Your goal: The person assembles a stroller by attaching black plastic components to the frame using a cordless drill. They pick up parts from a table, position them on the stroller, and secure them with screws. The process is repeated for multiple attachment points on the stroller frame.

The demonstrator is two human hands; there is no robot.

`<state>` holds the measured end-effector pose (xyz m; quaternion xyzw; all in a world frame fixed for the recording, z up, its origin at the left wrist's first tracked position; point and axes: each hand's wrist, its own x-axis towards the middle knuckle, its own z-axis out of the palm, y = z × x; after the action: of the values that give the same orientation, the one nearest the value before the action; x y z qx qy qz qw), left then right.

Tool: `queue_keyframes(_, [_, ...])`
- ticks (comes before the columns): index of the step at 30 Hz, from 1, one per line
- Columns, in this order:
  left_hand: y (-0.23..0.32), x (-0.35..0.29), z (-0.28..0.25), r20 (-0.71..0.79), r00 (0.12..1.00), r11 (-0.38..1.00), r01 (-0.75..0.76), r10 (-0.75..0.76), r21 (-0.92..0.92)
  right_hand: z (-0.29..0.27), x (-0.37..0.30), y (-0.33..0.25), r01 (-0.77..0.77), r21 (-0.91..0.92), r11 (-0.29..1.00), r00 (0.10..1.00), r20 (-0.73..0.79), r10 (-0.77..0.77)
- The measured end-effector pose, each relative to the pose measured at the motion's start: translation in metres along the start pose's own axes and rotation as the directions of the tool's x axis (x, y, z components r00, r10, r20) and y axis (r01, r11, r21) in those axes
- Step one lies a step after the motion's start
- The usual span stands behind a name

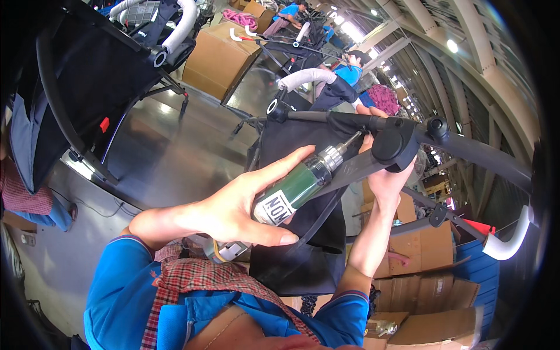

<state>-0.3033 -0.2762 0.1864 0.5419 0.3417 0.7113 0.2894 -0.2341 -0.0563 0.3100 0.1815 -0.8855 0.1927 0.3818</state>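
Black joint [394,146] sits beside the screwdriver [301,182] — cardboard boxes [217,61] around

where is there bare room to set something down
Bare: the shiny grey surface, between the fabric-covered frame at left, brown carton beyond and black fabric at right. Crowded: around the green screwdriver and black frame joint, and at lower right, among cardboard boxes.

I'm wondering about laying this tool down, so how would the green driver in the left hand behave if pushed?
The green driver would probably roll, as its body looks cylindrical. It likely feels stiff and fairly heavy for its size, given the metal collar. Its glossy casing may be slightly slippery in the left hand.
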Motion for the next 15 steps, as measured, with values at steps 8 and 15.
queue_keyframes(8, [0.001, 0.006, 0.012, 0.122, 0.983, 0.77, 0.186, -0.14, -0.61, -0.006, -0.008, 0.003, 0.005, -0.029, 1.0, 1.0, -0.011, -0.005])
queue_keyframes(15, [-0.022, -0.007, 0.001, 0.078, 0.996, 0.689, 0.083, -0.038, -0.72, -0.038, -0.033, 0.012, 0.004, -0.275, 0.962, 1.0, -0.026, -0.011])
